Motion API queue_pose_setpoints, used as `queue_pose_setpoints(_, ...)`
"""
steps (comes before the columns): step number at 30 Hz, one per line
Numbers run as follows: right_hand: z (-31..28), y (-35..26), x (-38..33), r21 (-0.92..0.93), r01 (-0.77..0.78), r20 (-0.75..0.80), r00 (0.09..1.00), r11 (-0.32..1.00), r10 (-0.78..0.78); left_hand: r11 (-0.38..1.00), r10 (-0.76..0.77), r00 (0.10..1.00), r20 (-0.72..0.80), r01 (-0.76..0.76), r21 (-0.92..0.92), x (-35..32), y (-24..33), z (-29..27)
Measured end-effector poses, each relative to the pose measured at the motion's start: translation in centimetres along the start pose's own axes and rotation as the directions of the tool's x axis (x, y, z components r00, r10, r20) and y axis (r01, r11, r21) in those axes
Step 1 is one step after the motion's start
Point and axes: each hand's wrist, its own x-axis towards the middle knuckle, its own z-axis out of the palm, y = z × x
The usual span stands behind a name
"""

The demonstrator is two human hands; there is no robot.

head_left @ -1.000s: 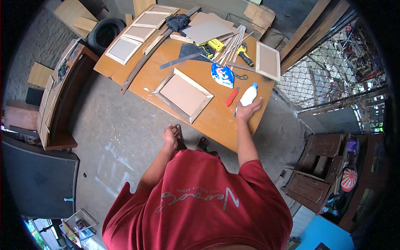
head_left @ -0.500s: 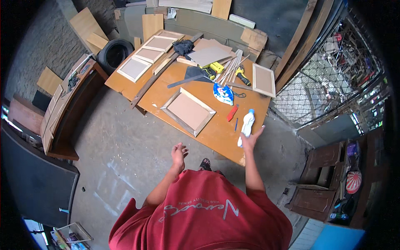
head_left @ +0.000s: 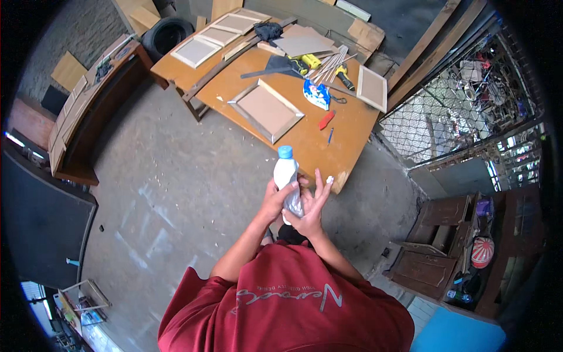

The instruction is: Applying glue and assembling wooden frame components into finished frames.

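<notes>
A plastic bottle, white with a blue cap and a see-through lower part, is held tilted in front of my body, above the floor. My left hand is closed around its middle. My right hand is beside the bottle's lower end, thumb against it and the other fingers spread. A small white spot shows at one right fingertip; what it is I cannot tell. Past my hands, on the wooden table, lie a wood-edged panel frame, a red tool and a blue pen.
Farther back on the table are a yellow power tool, a yellow-black drill, thin wood strips, a blue-white packet and more panel frames. A tyre stands behind. Wire mesh and a brown cabinet are at right.
The bottle has left the table's near right corner and come toward my body. My left hand has risen and closed around it. My right fingers have spread beside it.
</notes>
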Motion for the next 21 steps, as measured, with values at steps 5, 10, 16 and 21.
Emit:
queue_pose_setpoints(5, -0.9, -2.3, 2.0, -0.132, 0.082, -0.081, 0.992, 0.988, -0.094, 0.952, 0.210, 0.963, -0.168, -0.163, 0.260, -2.5, 0.2, 1.4)
queue_pose_setpoints(10, -0.6, -5.9, 7.2, 0.339, -0.077, -0.052, 0.994, 0.938, 0.100, 0.735, 0.395, 0.908, -0.142, -0.220, 0.641, -2.5, -0.1, 3.5)
queue_pose_setpoints(16, -4.8, -5.7, 10.5, 0.339, -0.255, 0.012, 0.964, 0.906, 0.266, 0.562, 0.376, 0.924, -0.061, -0.175, 0.809, -0.3, -1.4, 7.5)
queue_pose_setpoints(21, -10.6, -4.9, 12.8, 0.374, -0.266, -0.048, 0.951, 0.889, 0.305, 0.535, 0.314, 0.949, 0.040, -0.212, 0.818, 2.9, -2.7, 10.8)
